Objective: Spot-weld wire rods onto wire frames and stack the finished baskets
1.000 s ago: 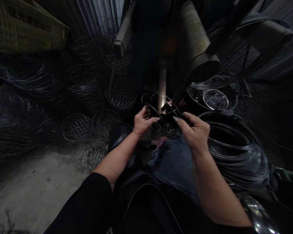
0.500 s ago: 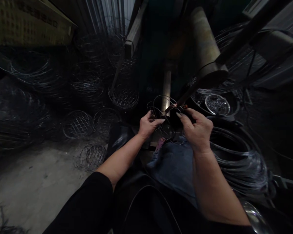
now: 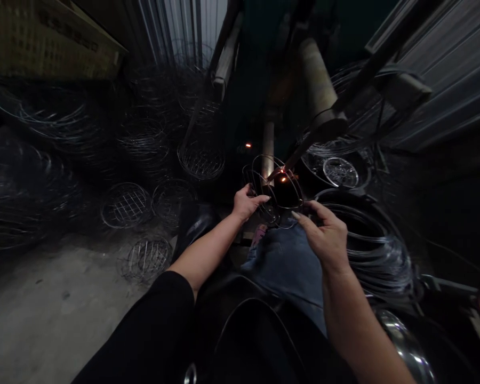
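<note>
A round wire basket frame [image 3: 272, 188] is held up between both my hands under a slanted machine arm whose tip [image 3: 282, 169] glows orange where it meets the wire. My left hand [image 3: 247, 201] grips the frame's left rim with closed fingers. My right hand [image 3: 325, 234] pinches the frame's right rim, fingers curled round the wire. Below the frame lies my blue-jeaned knee [image 3: 283, 261].
Several finished wire baskets [image 3: 126, 205] lie piled on the floor at left and behind. Stacked wire rings [image 3: 372, 250] sit in a tub at right; a shiny dish [image 3: 341, 172] sits beyond. A cylinder [image 3: 319, 90] and corrugated wall rise behind. Bare concrete [image 3: 44, 314] lies lower left.
A glowing spark has appeared at the arm's tip on the frame. My right hand has dropped lower on the rim; the view has shifted slightly.
</note>
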The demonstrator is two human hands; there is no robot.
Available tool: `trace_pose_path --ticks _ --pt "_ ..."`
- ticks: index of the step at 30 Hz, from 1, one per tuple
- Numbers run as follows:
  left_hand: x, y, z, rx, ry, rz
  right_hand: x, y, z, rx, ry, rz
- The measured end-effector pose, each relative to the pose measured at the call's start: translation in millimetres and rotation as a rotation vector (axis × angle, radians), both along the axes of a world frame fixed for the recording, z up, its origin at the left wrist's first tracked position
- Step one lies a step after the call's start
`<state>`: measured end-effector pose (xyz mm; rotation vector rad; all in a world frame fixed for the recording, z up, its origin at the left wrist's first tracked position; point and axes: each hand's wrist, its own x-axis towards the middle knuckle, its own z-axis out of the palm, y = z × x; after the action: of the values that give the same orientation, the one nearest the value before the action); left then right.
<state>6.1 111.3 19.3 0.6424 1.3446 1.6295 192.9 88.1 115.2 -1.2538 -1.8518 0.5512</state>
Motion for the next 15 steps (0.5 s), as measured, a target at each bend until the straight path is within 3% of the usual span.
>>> trace_pose_path --ticks 4,10,13,15 --pt "-3 -11 5.7 -0.015 0.065 0.016 9 -30 -0.5 0.069 -0.073 0.032" --pt "-5 -75 6.2 0.085 0.385 -0.111 28 -99 -9.2 0.109 -0.287 0.188" --pt "-5 -101 -1.0 0.037 0.526 -0.069 35 -130 -14.3 0.138 -0.428 0.182" --pt "-3 -107 -1.8 0.0 0.504 0.001 33 -143 -15.5 0.129 -0.392 0.214"
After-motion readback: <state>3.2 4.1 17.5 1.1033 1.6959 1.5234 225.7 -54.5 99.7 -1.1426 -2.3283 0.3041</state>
